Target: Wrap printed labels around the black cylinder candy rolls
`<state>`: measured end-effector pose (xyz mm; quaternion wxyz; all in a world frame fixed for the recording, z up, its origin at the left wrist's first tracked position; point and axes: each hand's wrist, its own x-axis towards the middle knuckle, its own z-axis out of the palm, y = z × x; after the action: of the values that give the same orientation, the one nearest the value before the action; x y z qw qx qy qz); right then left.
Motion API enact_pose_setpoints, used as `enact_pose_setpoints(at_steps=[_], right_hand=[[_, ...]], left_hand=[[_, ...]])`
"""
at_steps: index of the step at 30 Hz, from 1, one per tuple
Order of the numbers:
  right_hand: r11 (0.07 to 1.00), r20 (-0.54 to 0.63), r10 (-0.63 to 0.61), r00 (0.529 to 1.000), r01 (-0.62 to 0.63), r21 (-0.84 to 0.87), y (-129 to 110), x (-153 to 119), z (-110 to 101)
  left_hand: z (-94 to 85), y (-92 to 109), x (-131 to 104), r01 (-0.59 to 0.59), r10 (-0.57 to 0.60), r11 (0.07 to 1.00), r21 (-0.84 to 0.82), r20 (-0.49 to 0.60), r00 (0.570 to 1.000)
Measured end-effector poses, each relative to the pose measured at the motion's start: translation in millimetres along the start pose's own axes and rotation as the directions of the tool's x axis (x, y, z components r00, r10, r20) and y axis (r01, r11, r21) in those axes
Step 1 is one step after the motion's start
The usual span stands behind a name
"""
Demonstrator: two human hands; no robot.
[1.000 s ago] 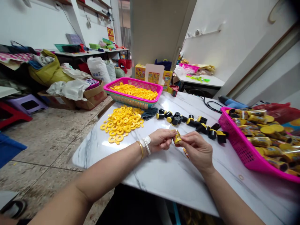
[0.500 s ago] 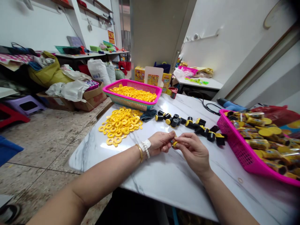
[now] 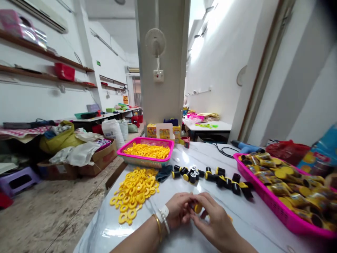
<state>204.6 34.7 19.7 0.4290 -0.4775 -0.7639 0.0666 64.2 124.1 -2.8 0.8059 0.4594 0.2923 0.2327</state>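
Note:
My left hand [image 3: 179, 210], with a bracelet and a bangle at the wrist, is closed around a small yellow-ended piece [image 3: 198, 208]. My right hand [image 3: 214, 219] meets it from the other side, its fingers curled on the same piece. Fingers hide most of it, so I cannot make out its full shape. A bit of yellow [image 3: 230, 218] shows past the right hand's edge. Beyond both hands lie several black cylinders with yellow parts [image 3: 193, 177]. Flat yellow rings with tabs [image 3: 135, 189] form a heap to the left.
A pink basket [image 3: 121, 149] of yellow rings stands behind the heap, a dark cloth [image 3: 164, 173] beside it. On the right, another pink basket [image 3: 263, 188] holds yellow-capped printed tubes [image 3: 284, 189]. A blue-handled tool [image 3: 246, 147] and black cable [image 3: 222, 150] lie at the back.
The view has tilted upward, so the table and hands sit lower in the picture. The hands stay together on the small piece, whose yellow end now shows more; the right-hand fingers have shifted.

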Motion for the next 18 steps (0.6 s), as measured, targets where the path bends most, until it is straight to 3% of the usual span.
enact_pose_setpoints(at_steps=[2, 6, 9, 11, 15, 18], right_hand=[[0.998, 0.015, 0.006, 1.0, -0.005, -0.059, -10.8, -12.3, -6.1], [0.991, -0.064, 0.021, 0.998, -0.029, -0.133, -29.1, -59.7, -21.9], [0.984, -0.04, 0.133, 0.99, -0.137, -0.117, -42.4, -87.0, -21.7], [0.972, -0.082, 0.218, 0.972, -0.224, -0.073, -48.1, -92.6, -12.4], [0.96, -0.308, 0.279, 0.91, -0.276, 0.051, -53.6, -84.2, 2.3], [0.93, -0.275, 0.364, 0.89, -0.362, 0.058, -65.2, -90.4, -14.0]], left_hand=[[5.1, 3.5, -7.9, 0.044, -0.047, 0.994, 0.102, 0.025, 0.999], [21.5, 2.7, -18.7, 0.1, -0.13, 0.931, 0.351, 0.061, 0.99], [33.4, -3.4, -20.6, 0.104, -0.167, 0.919, 0.379, 0.135, 0.977], [39.7, -7.4, -23.3, 0.096, -0.174, 0.927, 0.363, 0.189, 0.967], [42.7, -8.9, -29.0, 0.056, -0.197, 0.908, 0.414, 0.307, 0.931], [38.9, -4.2, -29.9, -0.068, -0.14, 0.827, 0.558, 0.322, 0.936]])
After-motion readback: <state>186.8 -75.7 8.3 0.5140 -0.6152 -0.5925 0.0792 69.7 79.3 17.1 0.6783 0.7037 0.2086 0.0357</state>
